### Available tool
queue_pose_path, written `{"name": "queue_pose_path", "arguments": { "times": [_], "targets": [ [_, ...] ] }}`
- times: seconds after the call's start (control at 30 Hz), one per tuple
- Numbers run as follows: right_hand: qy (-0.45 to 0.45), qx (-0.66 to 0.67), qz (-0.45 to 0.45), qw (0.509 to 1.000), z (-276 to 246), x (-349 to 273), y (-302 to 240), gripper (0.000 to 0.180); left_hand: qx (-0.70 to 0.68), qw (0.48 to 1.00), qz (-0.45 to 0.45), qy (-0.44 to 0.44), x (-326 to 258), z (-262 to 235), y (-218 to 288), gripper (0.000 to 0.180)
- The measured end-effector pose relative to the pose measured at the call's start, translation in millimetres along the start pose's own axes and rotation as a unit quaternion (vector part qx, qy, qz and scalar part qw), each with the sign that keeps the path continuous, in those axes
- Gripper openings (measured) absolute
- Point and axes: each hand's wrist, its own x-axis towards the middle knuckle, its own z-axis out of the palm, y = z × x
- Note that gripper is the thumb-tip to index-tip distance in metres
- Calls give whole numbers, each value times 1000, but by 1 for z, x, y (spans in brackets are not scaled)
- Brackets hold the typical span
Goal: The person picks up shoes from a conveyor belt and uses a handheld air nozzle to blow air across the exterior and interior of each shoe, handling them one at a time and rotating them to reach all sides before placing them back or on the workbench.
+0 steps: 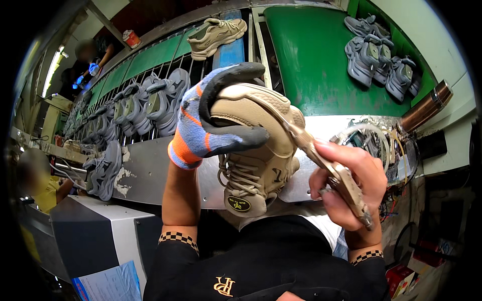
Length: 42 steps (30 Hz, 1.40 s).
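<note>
A tan lace-up sneaker (252, 111) is held toe up in front of my chest, its laces and tongue hanging toward me. My left hand (201, 118), in a blue and orange knit glove with black-coated fingers, is wrapped round the toe end. Bare, my right hand (359, 183) is closed round a slim bronze-coloured metal hand tool (346, 186). The tool's narrow tip meets the shoe along the line between upper and sole. I cannot make out the tool's exact kind.
Grey sneakers (163, 103) line a roller rack at left; one grey sneaker (104, 170) stands nearer. Another tan sneaker (217, 37) sits beyond my left hand. More grey sneakers (369, 57) rest on a green belt (306, 55). Two people work at left; a copper-coloured cylinder (429, 105) juts in at right.
</note>
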Motion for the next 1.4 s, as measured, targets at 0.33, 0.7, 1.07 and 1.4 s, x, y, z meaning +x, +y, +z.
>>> {"name": "queue_pose_path", "arguments": {
  "times": [0.33, 0.7, 1.07, 1.4],
  "targets": [
    [83, 128, 75, 985, 32, 20, 34, 50, -30, 997, -67, 4, 18, -3, -9, 76],
    [111, 147, -5, 983, 58, -41, 87, 57, -44, 997, -61, -11, 26, -2, -38, 94],
    [171, 177, 24, 969, 83, -89, 97, 52, -64, 998, -11, 17, 32, 2, -56, 52],
    [164, 220, 117, 955, 99, -119, 89, 48, 9, 997, -36, 64, 21, -16, -84, 54]
  ]
}}
